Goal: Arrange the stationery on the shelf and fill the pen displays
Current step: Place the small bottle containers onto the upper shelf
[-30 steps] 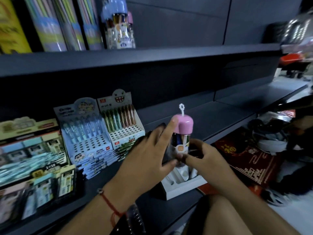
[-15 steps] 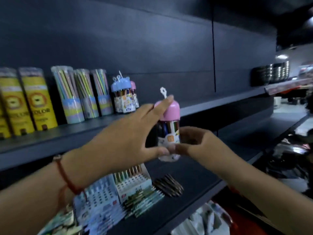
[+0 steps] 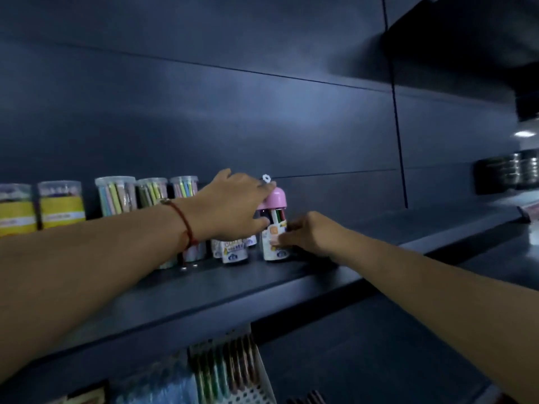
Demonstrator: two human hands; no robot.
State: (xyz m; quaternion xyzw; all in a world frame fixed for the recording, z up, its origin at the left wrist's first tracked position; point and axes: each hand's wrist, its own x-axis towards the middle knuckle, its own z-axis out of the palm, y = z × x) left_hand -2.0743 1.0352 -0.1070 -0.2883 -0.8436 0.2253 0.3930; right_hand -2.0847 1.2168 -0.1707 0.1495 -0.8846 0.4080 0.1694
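the pink-capped pen jar (image 3: 274, 228) stands upright on the dark shelf (image 3: 233, 290), well back from its front edge, just right of similar jars (image 3: 232, 252). the left hand (image 3: 230, 205) holds it near the cap, fingers curled round it; the right hand (image 3: 306, 233) pinches its lower body. tubes of colour pencils (image 3: 116, 196) line the shelf's left part.

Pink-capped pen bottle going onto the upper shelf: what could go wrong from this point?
1. The pink-capped bottle stands close beside the other labelled bottles; the left hand, reaching over them, might knock one down on withdrawal.
2. The right hand pinches only its lower label area; the tall bottle could tip if released unevenly.
3. The bottle sits fairly near the shelf front edge, so a tip could send it off.
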